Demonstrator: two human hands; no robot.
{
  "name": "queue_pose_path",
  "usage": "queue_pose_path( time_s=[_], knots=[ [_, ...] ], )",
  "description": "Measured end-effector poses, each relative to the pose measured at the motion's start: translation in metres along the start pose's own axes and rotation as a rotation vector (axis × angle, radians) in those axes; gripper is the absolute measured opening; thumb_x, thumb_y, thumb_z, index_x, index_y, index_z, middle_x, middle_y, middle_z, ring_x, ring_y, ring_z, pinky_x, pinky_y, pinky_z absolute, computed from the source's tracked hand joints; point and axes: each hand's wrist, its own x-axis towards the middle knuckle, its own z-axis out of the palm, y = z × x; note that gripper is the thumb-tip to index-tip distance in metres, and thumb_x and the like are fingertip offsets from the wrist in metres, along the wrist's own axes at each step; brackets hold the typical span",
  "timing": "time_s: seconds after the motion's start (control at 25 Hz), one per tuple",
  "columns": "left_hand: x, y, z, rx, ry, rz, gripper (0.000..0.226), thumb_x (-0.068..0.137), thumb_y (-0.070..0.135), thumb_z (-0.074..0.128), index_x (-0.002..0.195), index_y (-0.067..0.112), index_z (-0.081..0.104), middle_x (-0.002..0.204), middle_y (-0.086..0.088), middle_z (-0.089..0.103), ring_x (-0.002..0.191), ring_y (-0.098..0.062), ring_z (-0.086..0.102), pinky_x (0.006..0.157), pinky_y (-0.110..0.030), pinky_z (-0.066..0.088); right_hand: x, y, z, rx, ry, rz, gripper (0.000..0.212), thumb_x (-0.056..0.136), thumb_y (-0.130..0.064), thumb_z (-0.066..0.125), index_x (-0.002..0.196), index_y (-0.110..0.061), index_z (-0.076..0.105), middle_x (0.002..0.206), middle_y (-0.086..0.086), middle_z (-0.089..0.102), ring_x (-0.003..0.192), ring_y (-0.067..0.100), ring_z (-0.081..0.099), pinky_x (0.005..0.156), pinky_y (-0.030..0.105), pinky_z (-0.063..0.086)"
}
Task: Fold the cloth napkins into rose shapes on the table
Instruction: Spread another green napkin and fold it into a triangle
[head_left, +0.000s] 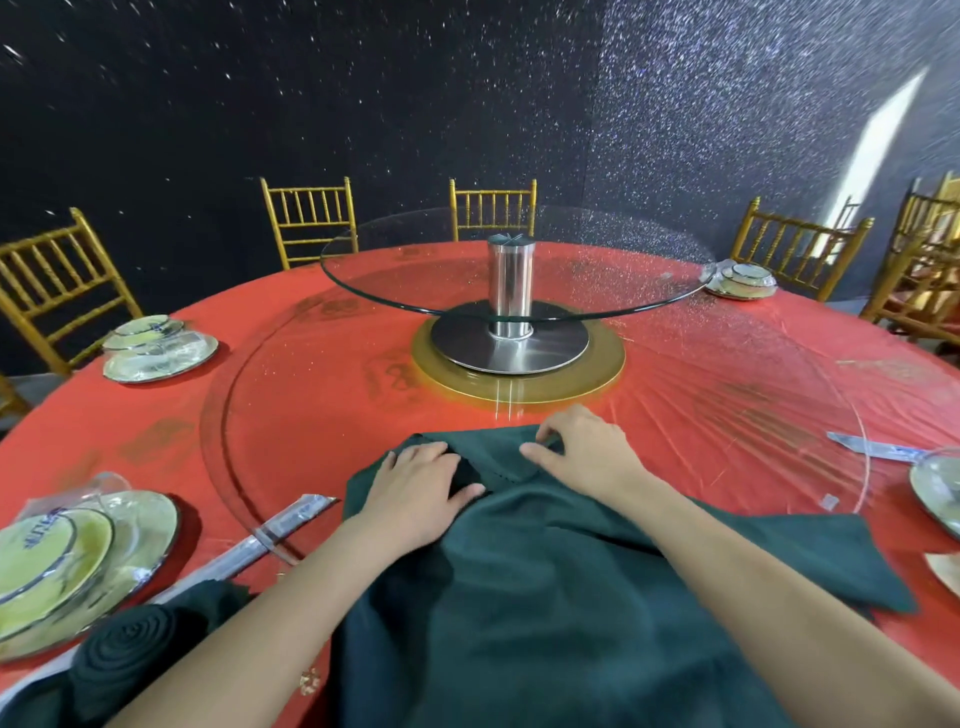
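Dark green napkin (571, 597), lying spread nearer than the glass turntable (511, 291), far folded edge under both hands: left hand (421, 483) pressing flat with straight fingers, right hand (582, 447) pinching the fold between curled fingertips.

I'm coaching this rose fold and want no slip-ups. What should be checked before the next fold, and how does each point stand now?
1. Left hand pins the green napkin: ok, it lies flat on the cloth.
2. Right hand has a grip on the far edge: ok, its fingers curl onto the edge.
3. Napkin lies smooth: not ok, ridges run near the hands.
4. Where the near edge lies: cannot tell, it runs out of view.
5. Finished rose out of the way: ok, it sits left of the left forearm.
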Motion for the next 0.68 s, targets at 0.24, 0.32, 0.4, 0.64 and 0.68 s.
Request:
queue_pose_path(
  time_s=[0.24, 0.32, 0.4, 0.64, 0.68],
  knots=[
    [0.000, -0.002, 0.003, -0.049, -0.138, -0.001, 0.068, 0.095, 0.058, 0.027, 0.150, 0.020, 0.017, 0.159, 0.002, 0.009, 0.146, -0.019, 0.007, 0.116, -0.047, 0.011, 0.003, -0.020, 0.010, -0.136, -0.172, -0.065, 0.043, 0.081, -0.047, 0.063, 0.118, -0.027, 0.060, 0.122, 0.000, 0.055, 0.110, 0.021, 0.055, 0.092, 0.035, 0.044],
    [-0.002, -0.003, 0.004, -0.056, -0.137, 0.003, 0.067, 0.096, 0.058, 0.026, 0.150, 0.020, 0.016, 0.159, 0.001, 0.008, 0.146, -0.019, 0.005, 0.117, -0.047, 0.010, 0.008, -0.025, 0.010, -0.089, -0.061, -0.042, 0.018, 0.086, -0.026, 0.058, 0.099, -0.020, 0.069, 0.107, 0.002, 0.065, 0.098, 0.022, 0.060, 0.077, 0.030, 0.048],
    [-0.004, -0.003, 0.007, -0.048, -0.118, 0.004, 0.066, 0.096, 0.057, 0.025, 0.150, 0.020, 0.015, 0.159, 0.000, 0.006, 0.146, -0.020, 0.003, 0.117, -0.047, 0.008, 0.017, -0.027, 0.014, 0.140, 0.070, 0.046, 0.017, 0.088, -0.014, 0.053, 0.095, -0.010, 0.067, 0.092, 0.007, 0.069, 0.081, 0.019, 0.065, 0.072, 0.029, 0.051],
    [-0.004, -0.003, 0.010, -0.062, -0.130, -0.005, 0.065, 0.097, 0.056, 0.023, 0.151, 0.021, 0.013, 0.160, 0.000, 0.003, 0.146, -0.022, -0.001, 0.117, -0.047, 0.004, 0.017, -0.029, 0.011, 0.376, -0.072, -0.092, 0.069, 0.092, -0.026, 0.057, 0.149, -0.024, 0.017, 0.157, 0.008, 0.011, 0.142, 0.018, 0.023, 0.113, 0.031, 0.025],
    [-0.004, -0.002, 0.009, -0.062, -0.134, -0.009, 0.065, 0.097, 0.056, 0.023, 0.151, 0.021, 0.012, 0.160, 0.000, 0.003, 0.146, -0.023, -0.002, 0.117, -0.047, 0.004, 0.013, -0.027, 0.012, 0.264, -0.083, -0.112, 0.066, 0.092, -0.034, 0.055, 0.148, -0.022, 0.021, 0.158, 0.009, 0.007, 0.142, 0.018, 0.020, 0.112, 0.030, 0.023]
  ],
)
